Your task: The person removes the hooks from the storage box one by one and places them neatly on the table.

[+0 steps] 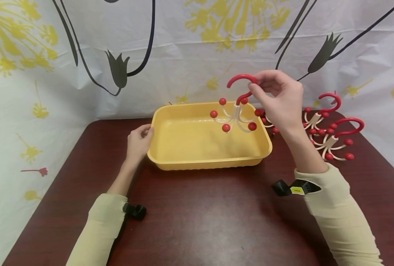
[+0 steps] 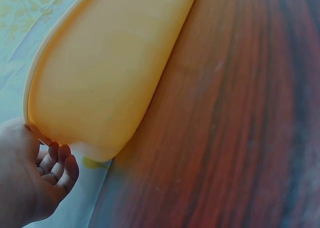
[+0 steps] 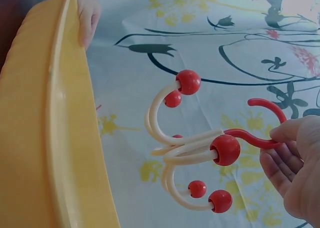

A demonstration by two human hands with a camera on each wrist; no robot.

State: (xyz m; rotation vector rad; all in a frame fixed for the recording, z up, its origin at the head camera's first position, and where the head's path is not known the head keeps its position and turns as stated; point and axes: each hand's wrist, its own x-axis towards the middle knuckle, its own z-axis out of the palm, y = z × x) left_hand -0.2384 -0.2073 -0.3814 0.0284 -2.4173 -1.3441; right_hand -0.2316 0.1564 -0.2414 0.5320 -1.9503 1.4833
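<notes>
My right hand (image 1: 280, 98) pinches the red hook of a multi-arm hanger (image 1: 236, 111), held in the air above the right part of a yellow plastic tub (image 1: 180, 162). Cream curved arms tipped with red balls spread from the hanger's lower end, as the right wrist view shows with the hanger (image 3: 200, 150) near the right hand (image 3: 300, 163). At the tub's left end, my left hand (image 1: 138, 144) grips the rim. In the left wrist view the left hand's (image 2: 37, 178) fingers curl at the edge of the tub (image 2: 100, 78).
Two similar hangers (image 1: 331, 142) with red hooks lie at the table's right, and part of another (image 1: 274, 130) shows behind my right hand. The dark wooden table (image 1: 197, 214) meets a patterned white sheet (image 1: 177, 66) at the back.
</notes>
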